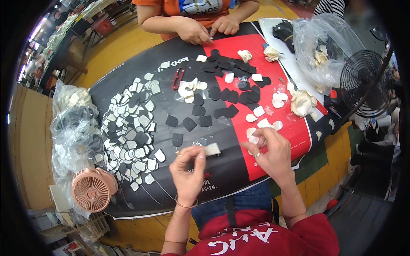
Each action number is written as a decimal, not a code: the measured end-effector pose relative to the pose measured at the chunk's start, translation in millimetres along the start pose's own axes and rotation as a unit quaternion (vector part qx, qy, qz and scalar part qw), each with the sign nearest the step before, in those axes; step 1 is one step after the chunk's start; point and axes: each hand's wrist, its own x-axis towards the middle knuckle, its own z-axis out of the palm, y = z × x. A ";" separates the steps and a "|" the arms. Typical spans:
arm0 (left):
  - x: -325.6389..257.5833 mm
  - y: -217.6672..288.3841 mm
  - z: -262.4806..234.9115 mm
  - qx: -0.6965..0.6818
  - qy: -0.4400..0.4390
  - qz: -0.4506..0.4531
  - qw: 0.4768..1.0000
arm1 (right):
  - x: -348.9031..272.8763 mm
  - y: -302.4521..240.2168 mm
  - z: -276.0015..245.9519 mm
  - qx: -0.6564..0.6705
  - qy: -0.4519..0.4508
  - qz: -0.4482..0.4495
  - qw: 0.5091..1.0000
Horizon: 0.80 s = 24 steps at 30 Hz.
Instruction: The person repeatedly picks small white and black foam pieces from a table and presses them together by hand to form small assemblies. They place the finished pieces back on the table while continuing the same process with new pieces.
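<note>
Left hand (188, 170) raised over the near edge of the surface (239, 170), wrist bent, a thin bangle at the wrist, palm turned away from the camera; grip narrow, thumb and forefinger pinched on a small pale piece (212, 149) held just above the surface at about 6 o'clock of the spread. Right hand (271, 155) just beside it toward 3 o'clock, fingers curled, a ring on one finger, fingertips nipping a small white piece (255, 140); grip narrow as well, closed on that piece.

Spread over the surface: a large printed sheet, black with a red panel (277, 68) on the 3 o'clock half and white lettering near the 6 o'clock edge. At 9 o'clock, a dense heap of black and white shield-shaped pieces (132, 128). Near the centre, loose black pieces (196, 112) lying apart. At 12 o'clock, another scatter of black pieces (230, 66) and red-handled snips (177, 79). At 3 o'clock, small piles of white peeled backings (301, 102).

Clear plastic bags: one crumpled bundle (74, 123) off the 9 o'clock edge, another large bag (320, 47) at 1 to 2 o'clock holding pale scraps. Pink hand fan (92, 192) at 8 o'clock; black fan (365, 85) at 3 o'clock. Across at 12 o'clock, another person's hands (209, 30) resting on the sheet's far edge.
</note>
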 end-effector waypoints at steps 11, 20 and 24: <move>5.7 7.6 -13.3 0.293 -0.019 0.186 0.938 | -18.7 -18.7 22.9 0.319 -0.076 0.001 0.945; 31.6 -17.4 -68.0 0.541 0.004 0.249 0.803 | -28.4 -10.8 17.6 0.280 -0.079 0.024 0.957; -10.0 -5.1 -59.6 0.476 -0.063 0.229 0.847 | -31.3 -8.7 16.9 0.233 -0.112 0.029 0.966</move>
